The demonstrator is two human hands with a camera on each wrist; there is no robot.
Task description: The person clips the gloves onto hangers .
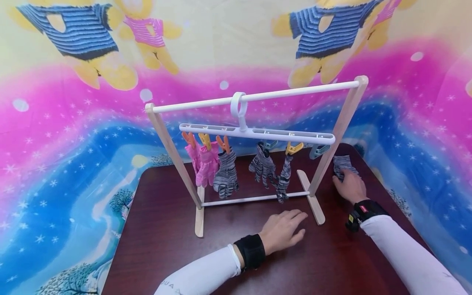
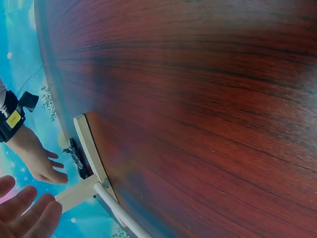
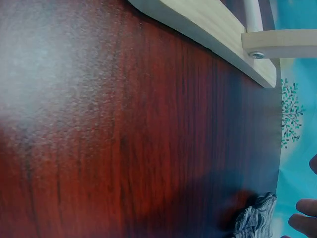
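Observation:
On the right side of the table lies a grey-striped knitted glove (image 1: 343,162), partly covered by my right hand (image 1: 351,187) in the head view. The right wrist view has the fingers spread loosely beside the same glove (image 3: 255,218), not curled round it. My left hand (image 1: 283,230) is low over the table in front of the rack, fingers relaxed and holding nothing. Pink gloves (image 1: 207,166) and grey gloves (image 1: 226,174) hang by clothespins from a white hanger (image 1: 221,130). One green clothespin (image 1: 320,151) at the hanger's right end holds nothing.
The hanger hooks over the white top rod (image 1: 302,91) of a wooden rack (image 1: 171,149). The rack's right foot (image 1: 315,209) stands between my hands. A patterned cloth (image 1: 73,164) surrounds the dark wooden table (image 1: 155,246).

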